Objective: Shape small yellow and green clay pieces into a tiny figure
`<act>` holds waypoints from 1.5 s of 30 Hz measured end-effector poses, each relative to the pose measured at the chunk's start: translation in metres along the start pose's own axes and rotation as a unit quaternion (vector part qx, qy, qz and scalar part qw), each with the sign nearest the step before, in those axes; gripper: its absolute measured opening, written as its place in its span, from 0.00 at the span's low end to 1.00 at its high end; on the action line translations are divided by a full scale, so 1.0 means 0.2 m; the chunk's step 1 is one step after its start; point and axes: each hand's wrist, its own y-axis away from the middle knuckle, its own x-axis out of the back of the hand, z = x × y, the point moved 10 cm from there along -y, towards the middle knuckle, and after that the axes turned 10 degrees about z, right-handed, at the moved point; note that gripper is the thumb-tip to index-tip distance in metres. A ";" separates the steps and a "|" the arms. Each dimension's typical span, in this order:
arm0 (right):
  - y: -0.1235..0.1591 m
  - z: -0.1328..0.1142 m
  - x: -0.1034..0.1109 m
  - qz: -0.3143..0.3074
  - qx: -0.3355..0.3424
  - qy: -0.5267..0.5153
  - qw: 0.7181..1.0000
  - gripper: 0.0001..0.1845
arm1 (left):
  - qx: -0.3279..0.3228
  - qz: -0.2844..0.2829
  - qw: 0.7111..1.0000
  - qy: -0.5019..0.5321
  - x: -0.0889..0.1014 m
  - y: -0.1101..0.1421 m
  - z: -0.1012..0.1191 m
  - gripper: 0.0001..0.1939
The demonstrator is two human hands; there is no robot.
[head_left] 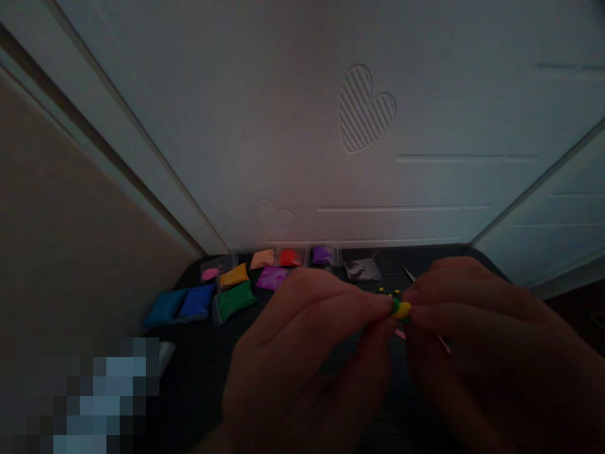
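Between my fingertips is a small yellow and green clay piece [402,309], yellow in the middle with green at its left end and below. My left hand [312,340] is closed in a pinch on its left side. From the other side, my right hand [482,340] pinches it with thumb and fingers. Just behind the fingertips lie a few tiny yellow bits [381,289] on the dark table. Something pink [443,344] shows partly behind my right hand, mostly hidden by it.
Bags of coloured clay lie along the table's back left, among them green [236,299], blue [196,302], orange [234,276], red [290,257] and purple [323,255]. A clear bag [362,270] lies right of them. A pointed metal tool [408,273] shows beside my right hand. A white panel [283,126] rises behind.
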 end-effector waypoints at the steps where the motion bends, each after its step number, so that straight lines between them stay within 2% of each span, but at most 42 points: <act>1: 0.00 0.00 0.00 0.002 0.003 -0.001 1.000 0.09 | -0.001 -0.001 1.000 -0.001 0.00 0.00 0.00 0.13; 4: -0.02 -0.02 0.02 0.028 0.019 0.009 0.999 0.07 | -0.006 -0.010 1.000 -0.011 -0.01 0.00 -0.01 0.13; 8: -0.02 -0.02 0.03 0.038 0.014 0.032 0.999 0.06 | -0.071 -0.018 0.997 0.001 -0.01 -0.02 0.02 0.11; 10: -0.03 -0.02 0.02 0.026 0.018 0.037 0.999 0.04 | -0.085 -0.027 0.996 -0.002 -0.01 -0.02 0.02 0.11; 13: -0.03 -0.01 -0.03 -0.040 0.037 0.046 0.997 0.03 | -0.094 -0.045 0.994 -0.018 -0.02 -0.02 0.02 0.14; 16: -0.03 -0.02 -0.03 -0.041 0.054 0.039 0.997 0.05 | -0.080 -0.043 0.995 -0.030 -0.02 -0.02 0.02 0.14; 19: -0.03 -0.01 -0.03 -0.020 0.032 0.031 0.999 0.03 | -0.056 -0.034 0.997 -0.042 -0.01 -0.01 0.02 0.15; 26: -0.03 -0.01 -0.02 0.000 0.015 0.029 0.999 0.03 | -0.067 -0.025 0.997 -0.037 -0.01 -0.01 0.03 0.13; 32: -0.03 -0.01 -0.02 -0.004 0.018 0.026 0.999 0.03 | -0.118 -0.016 0.993 -0.014 -0.01 -0.02 0.05 0.10; 38: -0.03 -0.02 0.02 0.044 0.022 0.015 0.999 0.08 | -0.065 -0.013 0.997 -0.032 -0.01 -0.02 0.02 0.11; 42: -0.03 0.01 0.01 0.042 -0.004 0.003 0.999 0.12 | -0.055 -0.008 0.998 -0.015 -0.01 -0.01 0.02 0.11; 45: -0.01 0.01 0.00 0.026 0.008 0.010 1.000 0.12 | -0.068 -0.006 0.998 -0.005 -0.01 -0.02 0.01 0.11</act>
